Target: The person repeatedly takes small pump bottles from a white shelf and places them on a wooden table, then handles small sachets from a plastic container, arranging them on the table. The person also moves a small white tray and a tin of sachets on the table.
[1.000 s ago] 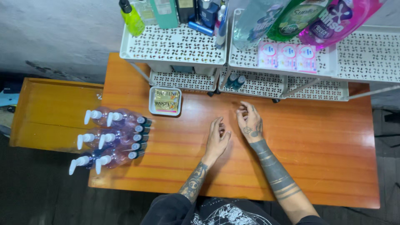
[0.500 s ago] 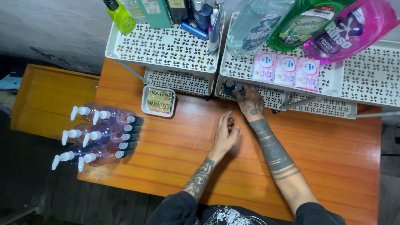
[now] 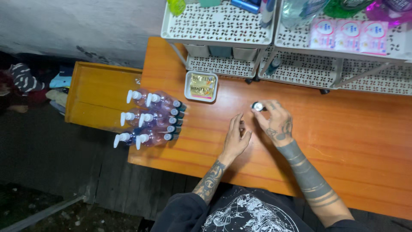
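Note:
My right hand (image 3: 277, 122) holds a small dark bottle with a pale cap (image 3: 258, 106) over the orange wooden table (image 3: 365, 141), its fingers closed around it. My left hand (image 3: 236, 136) rests on the table just left of it, fingers apart and holding nothing. A pack of clear pump bottles with white nozzles (image 3: 150, 119) lies on its side at the table's left edge. A small white tray of sachets (image 3: 201, 86) sits behind the hands.
White perforated shelf racks (image 3: 219, 25) stand along the table's back edge, holding bottles, pink packets (image 3: 349, 34) and refill pouches. Another small dark bottle (image 3: 273, 66) stands on the lower shelf. A lower orange bench (image 3: 96, 94) adjoins the table on the left.
My right hand reached to the lower shelf and has come back toward me with a small capped bottle in it. My left hand stayed on the table.

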